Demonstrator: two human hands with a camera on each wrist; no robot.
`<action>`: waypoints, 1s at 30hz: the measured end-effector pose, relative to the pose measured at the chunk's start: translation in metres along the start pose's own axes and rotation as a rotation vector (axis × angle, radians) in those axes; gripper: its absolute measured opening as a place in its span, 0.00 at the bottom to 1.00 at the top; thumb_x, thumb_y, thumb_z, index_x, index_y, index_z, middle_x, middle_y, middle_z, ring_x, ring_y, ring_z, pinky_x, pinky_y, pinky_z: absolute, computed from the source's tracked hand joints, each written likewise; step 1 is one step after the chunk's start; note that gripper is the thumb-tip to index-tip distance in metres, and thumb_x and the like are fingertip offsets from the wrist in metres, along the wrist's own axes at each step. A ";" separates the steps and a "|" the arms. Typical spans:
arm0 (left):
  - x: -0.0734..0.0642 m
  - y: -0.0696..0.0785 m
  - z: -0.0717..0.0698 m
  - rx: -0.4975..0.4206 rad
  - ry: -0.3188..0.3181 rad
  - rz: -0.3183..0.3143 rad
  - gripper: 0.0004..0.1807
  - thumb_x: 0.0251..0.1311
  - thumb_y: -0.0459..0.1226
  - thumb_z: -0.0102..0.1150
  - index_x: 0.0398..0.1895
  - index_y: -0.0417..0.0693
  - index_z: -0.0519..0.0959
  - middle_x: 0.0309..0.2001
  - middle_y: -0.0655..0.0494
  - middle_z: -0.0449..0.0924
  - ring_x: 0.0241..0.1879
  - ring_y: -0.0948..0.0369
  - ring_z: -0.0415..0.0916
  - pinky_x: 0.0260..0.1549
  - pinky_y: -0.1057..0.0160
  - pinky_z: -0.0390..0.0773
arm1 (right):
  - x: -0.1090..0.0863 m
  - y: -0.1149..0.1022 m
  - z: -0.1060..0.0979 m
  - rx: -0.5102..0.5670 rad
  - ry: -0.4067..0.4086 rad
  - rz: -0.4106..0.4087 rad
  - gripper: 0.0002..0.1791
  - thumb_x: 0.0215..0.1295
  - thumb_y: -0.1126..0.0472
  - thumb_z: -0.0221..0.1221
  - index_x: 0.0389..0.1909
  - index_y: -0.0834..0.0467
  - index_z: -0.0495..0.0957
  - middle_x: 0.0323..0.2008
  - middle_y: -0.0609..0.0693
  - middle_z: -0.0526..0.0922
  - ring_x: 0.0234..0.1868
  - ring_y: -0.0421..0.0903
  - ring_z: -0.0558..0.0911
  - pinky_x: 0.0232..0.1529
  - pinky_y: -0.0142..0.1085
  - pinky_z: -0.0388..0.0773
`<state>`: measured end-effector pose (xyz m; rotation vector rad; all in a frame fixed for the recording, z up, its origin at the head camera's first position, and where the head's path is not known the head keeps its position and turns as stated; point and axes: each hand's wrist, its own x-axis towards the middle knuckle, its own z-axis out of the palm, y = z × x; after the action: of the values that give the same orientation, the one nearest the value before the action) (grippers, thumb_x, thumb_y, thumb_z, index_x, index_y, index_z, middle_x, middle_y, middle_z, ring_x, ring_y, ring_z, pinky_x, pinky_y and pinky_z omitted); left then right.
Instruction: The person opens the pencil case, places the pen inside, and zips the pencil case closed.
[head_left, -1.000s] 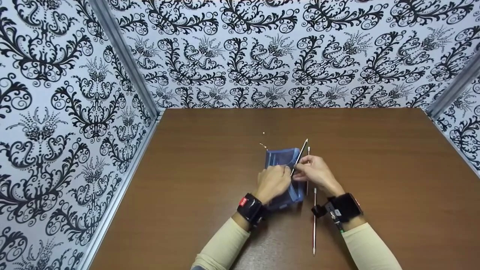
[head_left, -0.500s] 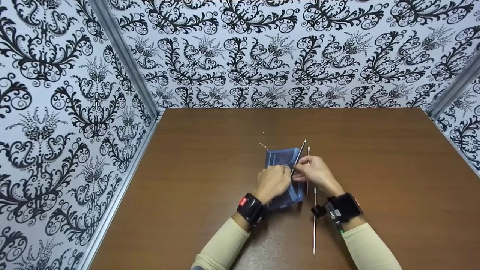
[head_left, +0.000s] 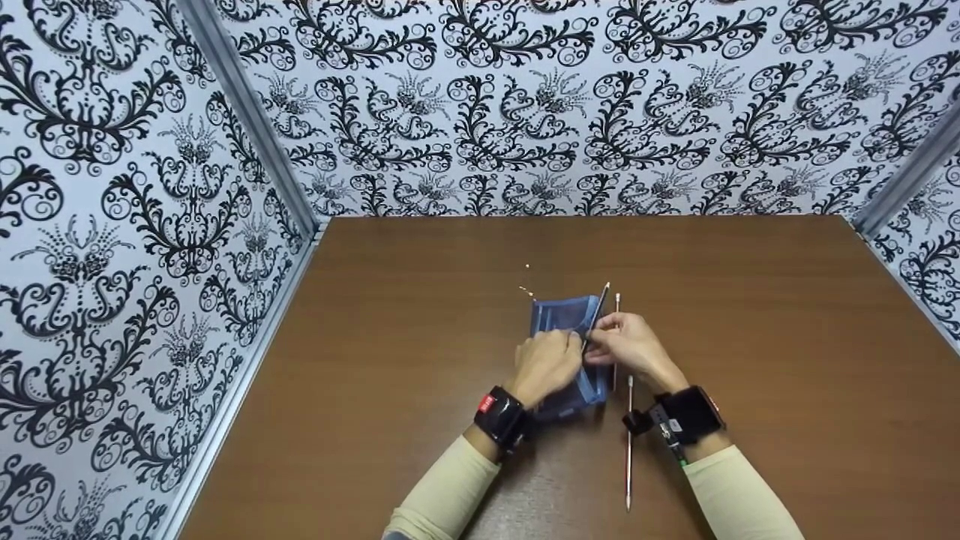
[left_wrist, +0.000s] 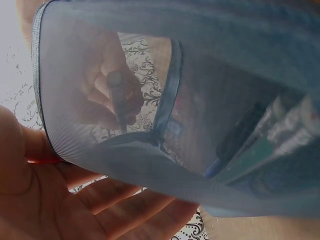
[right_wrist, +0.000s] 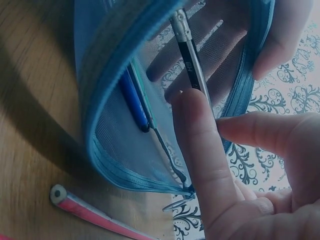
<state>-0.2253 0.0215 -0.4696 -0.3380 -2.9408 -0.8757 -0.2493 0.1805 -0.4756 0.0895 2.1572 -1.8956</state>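
My left hand [head_left: 550, 365] holds the blue mesh zip pencil case [head_left: 568, 311] by its rim, its fingers behind the mesh in the right wrist view. My right hand [head_left: 634, 346] pinches a black pencil [head_left: 600, 311] between thumb and finger. In the right wrist view the pencil's metal-and-eraser end [right_wrist: 181, 26] is inside the unzipped mouth of the case. A blue pen [right_wrist: 134, 100] and a green stick-like item [right_wrist: 143, 92] lie within. Through the mesh, the left wrist view shows a green item [left_wrist: 250, 160] and other blurred, slender things.
A pencil [head_left: 628, 450] lies on the brown table [head_left: 420, 322], right of the case. A second pencil [head_left: 617, 301] lies partly hidden behind my right hand. A reddish pencil [right_wrist: 95, 212] shows below the case in the right wrist view. Patterned walls [head_left: 525, 112] enclose the table.
The black pencil has slid slightly down and left, further into the pencil case, its far tip lower. Both hands and the case have stayed almost in place.
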 end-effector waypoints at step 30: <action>0.000 0.001 0.000 -0.009 0.000 -0.016 0.22 0.73 0.46 0.37 0.29 0.52 0.82 0.40 0.53 0.87 0.40 0.52 0.84 0.35 0.50 0.79 | -0.003 0.002 0.004 -0.065 -0.058 0.069 0.19 0.64 0.70 0.54 0.53 0.75 0.64 0.33 0.59 0.82 0.25 0.44 0.85 0.34 0.36 0.84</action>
<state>-0.2253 0.0223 -0.4691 -0.3158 -2.9442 -0.8910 -0.2457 0.1771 -0.4778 0.0941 2.1466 -1.7678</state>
